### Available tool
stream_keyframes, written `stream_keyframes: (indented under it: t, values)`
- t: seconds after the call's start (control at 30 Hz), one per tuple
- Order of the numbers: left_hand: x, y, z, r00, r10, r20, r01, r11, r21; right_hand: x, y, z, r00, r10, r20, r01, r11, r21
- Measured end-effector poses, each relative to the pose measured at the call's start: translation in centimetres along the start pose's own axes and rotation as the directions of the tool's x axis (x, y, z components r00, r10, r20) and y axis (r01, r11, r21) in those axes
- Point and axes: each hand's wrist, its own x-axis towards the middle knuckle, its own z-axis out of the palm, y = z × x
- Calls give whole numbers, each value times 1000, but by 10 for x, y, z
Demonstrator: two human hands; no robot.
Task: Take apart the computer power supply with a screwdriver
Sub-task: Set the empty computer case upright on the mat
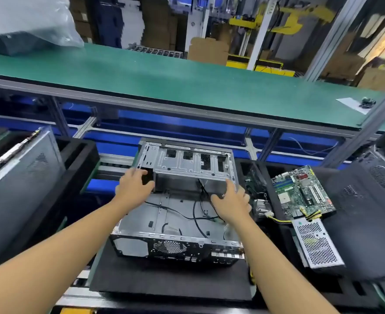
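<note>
A person's two bare hands reach into an open desktop computer case (pixel 175 225) lying on a black foam mat (pixel 164 277) on the counter, seen from a head-worn camera. The left hand (pixel 135 184) curls its fingers and thumb round the near left corner of the metal drive cage (pixel 191 162), which stands raised at the far end of the case. The right hand (pixel 231 202) sits at the cage's lower right corner, forefinger stretched up along its edge and thumb spread toward the loose black cables (pixel 196 214) trailing across the case floor; whether it actually grips anything cannot be told.

The power supply (pixel 316 243), a silver perforated box, lies outside the case to the right, on a black foam tray (pixel 277 200) near the right forearm. Its yellow-and-black wire bundle (pixel 286 219) runs up to a green motherboard (pixel 300 191) propped just beyond it. A dark case panel (pixel 368 223) leans on the far right of the tray.

To the left a second grey computer case (pixel 17 182) stands on its own. Behind the work area a green conveyor belt (pixel 164 71) crosses the frame, carrying a clear plastic bag (pixel 28 19) at the upper left and a sheet of paper (pixel 352 105) at the right. Cardboard boxes (pixel 207 51) and yellow machinery (pixel 288 19) fill the background.
</note>
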Motion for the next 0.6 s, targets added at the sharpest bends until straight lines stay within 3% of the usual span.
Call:
stream_keyframes:
  t: [0.03, 0.13, 0.23, 0.37, 0.5, 0.6]
  values:
    - [2, -1, 1, 999, -34, -13, 35, 994, 104, 1, 2, 0, 999, 39, -8, -40, 993, -112]
    - [4, -11, 6, 991, -125, 43, 113, 972, 208, 5, 16, 8, 992, 127, 26, -121, 979, -162]
    - [7, -27, 17, 1000, -27, -9, 29, 954, 299, 10, 33, 16, 998, 48, -50, -63, 936, -346]
    - [14, -31, 19, 987, -81, -142, 121, 944, 306, 22, 40, 19, 995, -64, -72, 14, 833, -554]
    - [8, -28, 25, 986, -65, -155, 121, 914, 388, 36, 45, 15, 991, -122, -58, 65, 807, -587]
    - [-7, -27, 32, 978, -124, -169, 178, 919, 353, 49, 48, 10, 984, -170, -47, 108, 788, -606]
